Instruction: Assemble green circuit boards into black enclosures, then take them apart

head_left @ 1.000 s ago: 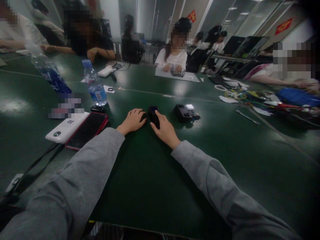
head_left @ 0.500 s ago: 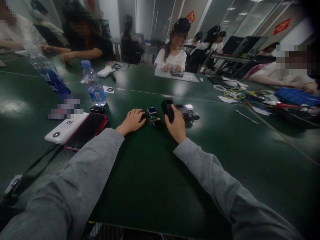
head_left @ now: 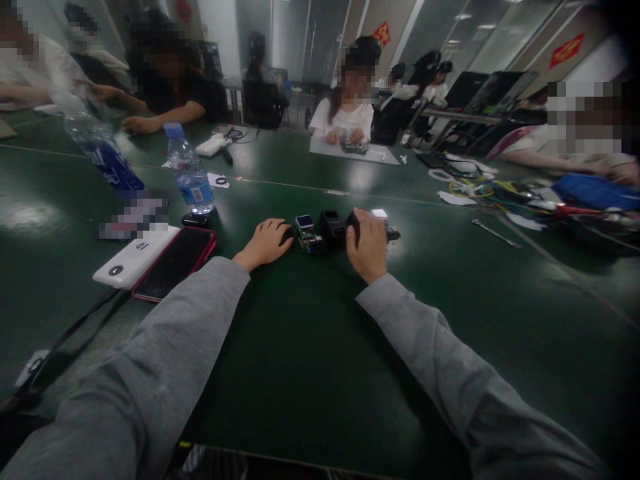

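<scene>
A small green circuit board with a little screen [head_left: 307,235] lies on the table between my hands. Just right of it stands a black plastic case [head_left: 331,227]. My right hand [head_left: 371,248] is closed around a second black case [head_left: 353,219], thumb on its near left side. Partly behind that hand is another small device with a bright white top [head_left: 379,214]. My left hand [head_left: 264,244] rests left of the circuit board, its fingers curled over a small dark piece [head_left: 287,235], mostly covered by the fingers.
To the left are a white power bank [head_left: 134,259], a red-edged phone [head_left: 175,261], a water bottle [head_left: 193,177] and a larger bottle [head_left: 107,157]. A wrench [head_left: 495,233] and tangled cables [head_left: 480,183] lie right. Several people sit around the green table [head_left: 300,373].
My right hand has let go of the black case beside the circuit board, moved right and closed on another black case. My left hand has stayed in place.
</scene>
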Action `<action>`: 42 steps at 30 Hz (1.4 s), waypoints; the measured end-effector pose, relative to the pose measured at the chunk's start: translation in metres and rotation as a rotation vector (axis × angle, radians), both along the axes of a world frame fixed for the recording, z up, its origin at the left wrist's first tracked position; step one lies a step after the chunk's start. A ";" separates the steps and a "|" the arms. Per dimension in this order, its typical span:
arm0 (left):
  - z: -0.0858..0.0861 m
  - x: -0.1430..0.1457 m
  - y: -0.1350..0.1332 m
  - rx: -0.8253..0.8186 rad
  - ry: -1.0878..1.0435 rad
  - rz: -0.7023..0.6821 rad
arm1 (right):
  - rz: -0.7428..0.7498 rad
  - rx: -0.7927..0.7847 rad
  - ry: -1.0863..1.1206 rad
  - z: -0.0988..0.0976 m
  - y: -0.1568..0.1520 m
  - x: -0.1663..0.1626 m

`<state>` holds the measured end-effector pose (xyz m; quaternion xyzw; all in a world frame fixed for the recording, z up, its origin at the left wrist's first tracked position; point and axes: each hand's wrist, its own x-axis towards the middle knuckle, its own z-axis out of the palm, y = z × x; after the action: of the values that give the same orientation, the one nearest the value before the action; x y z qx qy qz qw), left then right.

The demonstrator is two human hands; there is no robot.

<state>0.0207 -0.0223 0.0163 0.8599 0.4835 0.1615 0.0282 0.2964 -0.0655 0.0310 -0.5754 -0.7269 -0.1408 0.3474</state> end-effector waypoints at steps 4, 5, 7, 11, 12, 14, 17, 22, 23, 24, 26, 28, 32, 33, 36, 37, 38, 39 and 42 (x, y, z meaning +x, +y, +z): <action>0.000 0.000 0.000 0.010 -0.001 0.002 | -0.004 -0.064 -0.078 -0.013 0.003 0.030; 0.000 0.000 0.000 0.007 -0.004 -0.001 | 0.000 -0.075 -0.096 -0.017 0.004 0.034; 0.000 -0.001 0.000 -0.001 -0.007 -0.005 | 0.006 -0.082 -0.112 -0.020 0.004 0.037; 0.001 -0.001 0.000 -0.009 -0.005 -0.001 | 0.057 -0.073 -0.114 -0.015 -0.001 0.028; 0.001 -0.001 0.000 -0.012 -0.004 -0.003 | 0.070 -0.066 -0.114 -0.013 -0.002 0.026; 0.001 -0.001 0.000 -0.016 -0.003 -0.006 | 0.049 -0.042 -0.103 -0.007 -0.003 0.026; 0.002 -0.001 -0.001 -0.014 -0.008 -0.006 | -0.076 0.013 -0.058 -0.003 0.000 0.039; 0.002 -0.001 -0.001 -0.016 -0.013 -0.007 | -0.072 -0.039 -0.049 -0.017 0.011 0.082; 0.002 -0.001 -0.001 -0.017 -0.012 -0.006 | -0.049 -0.068 -0.064 -0.020 0.011 0.088; 0.002 -0.001 -0.001 -0.018 -0.010 -0.006 | -0.031 -0.089 -0.082 -0.023 0.010 0.091; 0.002 -0.001 -0.001 -0.016 -0.008 -0.008 | -0.014 -0.108 -0.118 -0.026 0.005 0.094; 0.001 -0.001 -0.001 -0.010 -0.007 -0.006 | -0.017 -0.112 -0.143 -0.026 -0.004 0.092; -0.001 -0.001 0.000 0.004 -0.013 0.000 | -0.066 -0.102 -0.156 -0.021 -0.023 0.085; -0.001 -0.001 0.000 0.004 -0.016 0.001 | -0.094 -0.081 -0.144 -0.018 -0.028 0.082; 0.000 -0.001 0.000 -0.008 -0.019 -0.006 | -0.120 -0.006 -0.109 -0.007 -0.042 0.064; 0.001 -0.001 0.000 -0.012 -0.018 -0.010 | -0.075 -0.006 -0.116 -0.002 -0.046 0.054; 0.001 -0.001 -0.001 -0.014 -0.016 -0.013 | -0.001 -0.027 -0.136 0.003 -0.050 0.042; 0.001 -0.001 -0.001 -0.011 -0.014 -0.012 | 0.094 -0.062 -0.167 0.008 -0.053 0.028; 0.001 0.000 -0.002 0.005 -0.007 0.005 | 0.336 -0.156 -0.245 0.017 -0.052 -0.012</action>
<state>0.0209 -0.0238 0.0178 0.8582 0.4850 0.1660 0.0273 0.2844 -0.1176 0.0479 -0.4501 -0.8579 -0.0931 0.2296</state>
